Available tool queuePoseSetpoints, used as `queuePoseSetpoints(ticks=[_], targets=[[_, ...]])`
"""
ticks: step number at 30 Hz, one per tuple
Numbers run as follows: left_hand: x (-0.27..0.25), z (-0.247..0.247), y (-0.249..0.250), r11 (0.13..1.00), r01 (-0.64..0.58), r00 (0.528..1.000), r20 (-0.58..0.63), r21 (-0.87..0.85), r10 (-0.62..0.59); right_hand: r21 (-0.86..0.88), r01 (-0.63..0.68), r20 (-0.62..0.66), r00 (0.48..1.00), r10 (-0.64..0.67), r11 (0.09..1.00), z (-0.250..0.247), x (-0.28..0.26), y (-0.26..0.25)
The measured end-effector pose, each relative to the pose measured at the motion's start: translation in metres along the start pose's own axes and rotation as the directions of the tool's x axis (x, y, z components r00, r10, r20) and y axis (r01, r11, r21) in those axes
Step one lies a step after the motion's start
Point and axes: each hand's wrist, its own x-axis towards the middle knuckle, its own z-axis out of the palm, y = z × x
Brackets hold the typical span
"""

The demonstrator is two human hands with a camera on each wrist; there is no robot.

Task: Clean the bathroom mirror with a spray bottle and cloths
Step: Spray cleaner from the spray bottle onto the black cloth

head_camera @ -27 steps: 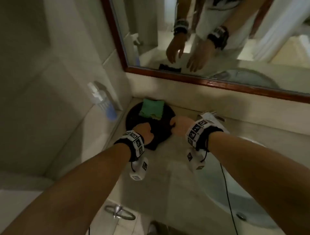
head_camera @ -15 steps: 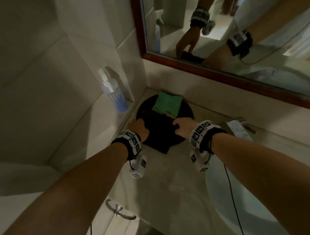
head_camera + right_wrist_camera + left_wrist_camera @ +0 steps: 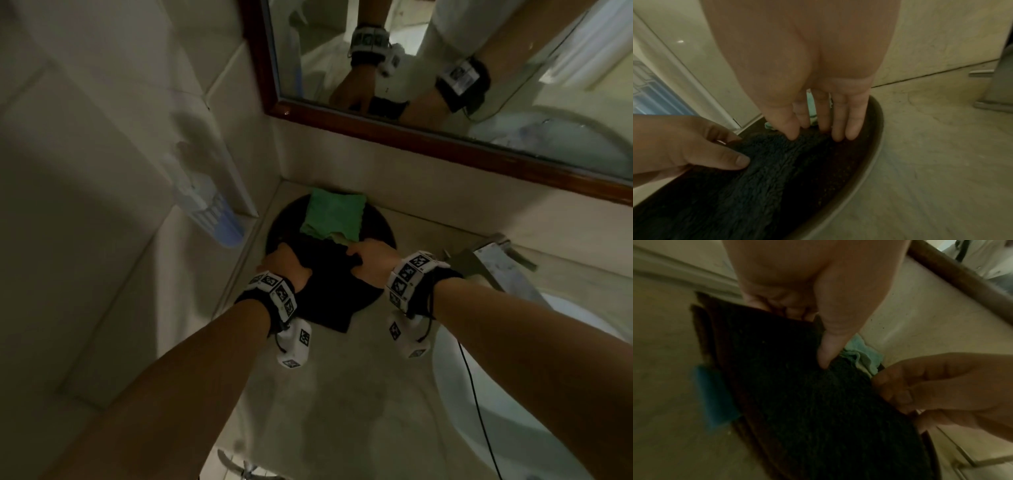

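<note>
Dark terry cloth [image 3: 329, 291] sits under both my grips: my left hand [image 3: 286, 265] pinches its left edge, thumb on top and fingers curled beneath, while my right hand [image 3: 371, 262] presses its far right corner with fingers held nearly straight, closed round nothing. It lies on a round dark tray [image 3: 383, 226] in the desk's far left corner, its long axis running near to far, with the near corner hanging over the tray rim onto the desk [image 3: 342, 394]. Just beyond my fingertips, touching the cloth's far edge, is the folded green cloth [image 3: 332, 216]. I judge both hands equally near, so lifting means drawing it up and toward me. Farther left, against the wall, stands the spray bottle [image 3: 209, 209]; above is the mirror [image 3: 479, 68]. Only the left wrist view shows my thumb-and-finger pinch; only the head view shows the mirror glass.
</note>
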Motion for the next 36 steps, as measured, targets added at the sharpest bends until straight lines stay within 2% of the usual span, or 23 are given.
queuePoseSetpoints(ticks=[2,7,10,13,16,18,22,26,30,32,36], targets=[[-0.001,-0.003,0.001,1.000,-0.012,1.000,0.020,0.010,0.012,0.007,-0.010,0.007,1.000,0.010,1.000,-0.002,0.001,-0.002],[-0.003,-0.004,0.002,0.991,-0.025,0.999,-0.027,0.135,0.029,0.010,-0.023,0.001,1.000,0.023,1.000,0.001,0.001,-0.004],[-0.008,-0.002,0.003,0.991,-0.039,0.998,-0.045,0.132,0.045,0.034,-0.024,0.012,1.000,0.023,0.999,0.003,0.002,-0.007],[-0.013,-0.002,0.001,0.997,-0.074,0.996,-0.039,0.027,0.075,0.091,-0.034,0.046,0.998,0.030,0.995,0.004,0.004,-0.011],[-0.023,-0.006,0.000,0.982,-0.105,0.994,-0.044,-0.156,0.099,0.107,-0.010,0.034,0.999,0.006,0.994,0.004,0.005,-0.016],[-0.029,-0.011,0.000,0.948,-0.114,0.993,-0.053,-0.297,0.103,0.179,0.020,0.004,1.000,-0.021,0.984,0.002,0.004,-0.018],[-0.043,-0.026,-0.004,0.776,-0.124,0.986,0.014,-0.619,0.169,0.326,0.087,-0.033,0.996,-0.081,0.941,-0.013,-0.003,-0.027],[-0.065,-0.037,-0.016,0.505,0.064,0.981,0.148,-0.861,0.127,0.348,0.158,-0.066,0.987,-0.144,0.924,-0.034,-0.012,-0.046],[-0.087,-0.050,-0.033,0.315,0.171,0.976,0.204,-0.933,0.074,0.317,0.301,-0.181,0.950,-0.254,0.899,-0.045,-0.013,-0.085],[-0.097,-0.058,-0.046,0.211,0.214,0.973,0.227,-0.954,0.039,0.358,0.375,-0.238,0.922,-0.305,0.855,-0.047,-0.007,-0.113],[-0.110,-0.071,-0.083,0.112,0.231,0.972,0.223,-0.967,-0.078,0.378,0.535,-0.327,0.840,-0.432,0.755,-0.052,0.007,-0.179]])
